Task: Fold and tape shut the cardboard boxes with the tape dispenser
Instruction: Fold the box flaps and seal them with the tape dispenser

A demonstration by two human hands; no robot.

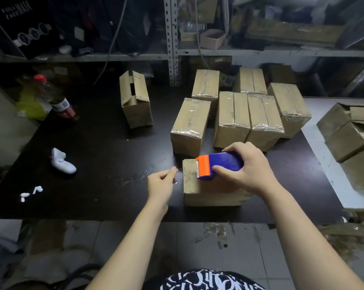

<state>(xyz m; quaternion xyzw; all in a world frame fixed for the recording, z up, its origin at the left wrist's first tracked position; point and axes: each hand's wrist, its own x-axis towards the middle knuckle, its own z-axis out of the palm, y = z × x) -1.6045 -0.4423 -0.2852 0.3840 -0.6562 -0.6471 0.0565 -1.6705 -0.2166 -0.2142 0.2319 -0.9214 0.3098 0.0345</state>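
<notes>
On the dark table [105,143], toward 5 o'clock: small brown cardboard box [210,191], flaps down, lying near the front edge.
Right hand [246,168]: wrapped around the blue and orange plastic tape dispenser [218,165], whose orange cutter end rests on the box's top at its 9 o'clock end.
Left hand [160,185]: just beside the box at 9 o'clock, thumb and forefinger pressed together. I cannot tell whether they pinch a clear tape end.
Handling: the box looks light and stiff, so I judge it may slide on the smooth top and needs steadying by its side walls. The tape is probably thin and clingy.
Edges: the table's front edge is close at 6 o'clock, and a cluster of taped brown boxes [190,126] sits near at 12 to 1 o'clock.
Open room: I have space to draw tape out toward 9 o'clock, short of the white plastic object [63,161]. An untaped brown box [136,101] stands well apart at 11 o'clock.
</notes>
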